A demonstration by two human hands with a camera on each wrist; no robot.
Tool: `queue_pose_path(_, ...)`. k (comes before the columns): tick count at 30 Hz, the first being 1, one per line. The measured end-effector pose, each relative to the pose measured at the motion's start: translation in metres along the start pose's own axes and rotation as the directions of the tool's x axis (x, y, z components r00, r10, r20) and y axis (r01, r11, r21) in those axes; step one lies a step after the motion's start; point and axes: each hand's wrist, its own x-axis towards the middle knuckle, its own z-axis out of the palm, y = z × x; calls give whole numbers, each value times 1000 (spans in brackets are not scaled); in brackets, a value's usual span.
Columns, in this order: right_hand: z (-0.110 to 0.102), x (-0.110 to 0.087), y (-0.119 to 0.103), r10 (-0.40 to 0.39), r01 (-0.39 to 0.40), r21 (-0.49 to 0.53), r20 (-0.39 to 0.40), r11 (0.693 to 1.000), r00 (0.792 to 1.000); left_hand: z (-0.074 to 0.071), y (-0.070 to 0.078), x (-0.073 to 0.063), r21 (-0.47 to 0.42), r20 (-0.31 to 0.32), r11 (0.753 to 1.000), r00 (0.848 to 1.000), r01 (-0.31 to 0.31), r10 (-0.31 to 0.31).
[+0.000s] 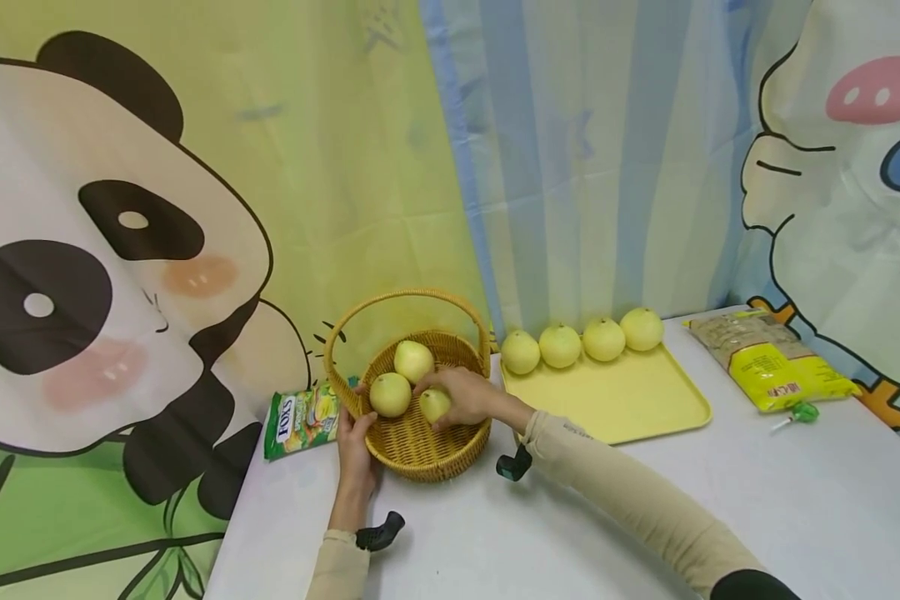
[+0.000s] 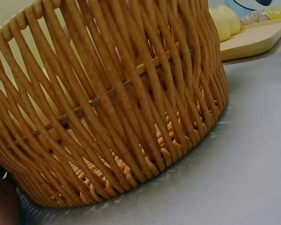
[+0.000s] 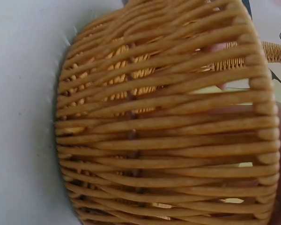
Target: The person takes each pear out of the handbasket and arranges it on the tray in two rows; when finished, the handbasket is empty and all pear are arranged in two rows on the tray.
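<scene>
A round wicker basket (image 1: 429, 467) with a tall arched handle stands on the white table. Its woven wall (image 2: 131, 103) fills much of the left wrist view. My left hand (image 1: 356, 450) grips the basket's left side near the handle's base. Inside the basket, my right hand (image 1: 462, 395) holds a round, pale yellow-green pear (image 1: 435, 405) between thumb and fingers. Two similar pears lie beside it, one in front (image 1: 390, 394) and one behind (image 1: 414, 362). The basket wall (image 3: 168, 117) hides most of the right hand's work in the right wrist view.
Right of the basket lies a yellow tray (image 1: 607, 404), with several pears (image 1: 559, 346) lined along its back edge. A green FOX'S candy bag (image 1: 300, 425) is left of the basket. At far right are a yellow-and-clear food bag (image 1: 776, 358) and a green-wrapped lollipop (image 1: 804, 412).
</scene>
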Motion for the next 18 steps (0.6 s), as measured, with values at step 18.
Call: queue_pose_path(18, -31, -58, 7, -112, 194, 453, -202, 870, 973, -1, 1, 2, 15, 0, 1000, 1000, -27, 27)
